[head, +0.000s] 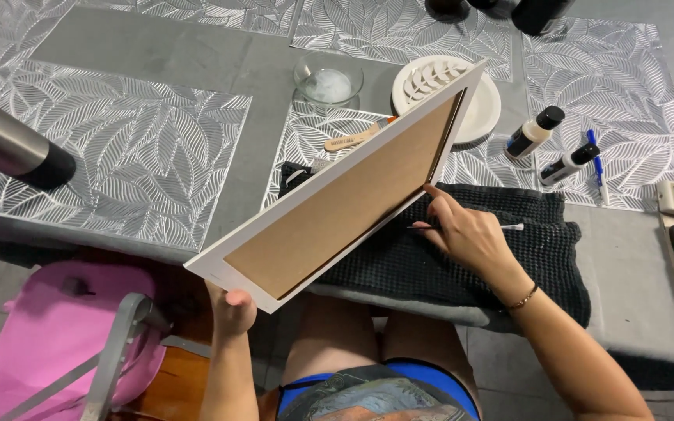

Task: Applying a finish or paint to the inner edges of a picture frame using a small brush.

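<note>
A flat rectangular canvas board with a white rim and brown cardboard back (341,191) is held tilted over the near edge of the desk (157,58), back side up, its long axis running from near left up to far right, where its far corner overlaps a round white paint palette with leaf-shaped wells (477,109). The left hand (232,308) grips the near left corner from below, thumb curled over the white rim. The right hand (466,234) rests at the board's right long edge, fingers pinching a thin brush with a pale handle (509,227) that lies across a dark waffle-weave cloth (540,249). Beyond the board sit a small clear glass bowl (328,78) and a wooden stick (351,140); to the right lie two small dark-capped paint bottles (548,144) and a blue pen (596,160). A steel flask (9,144) lies far left, and a pink chair (48,335) stands near left.
</note>
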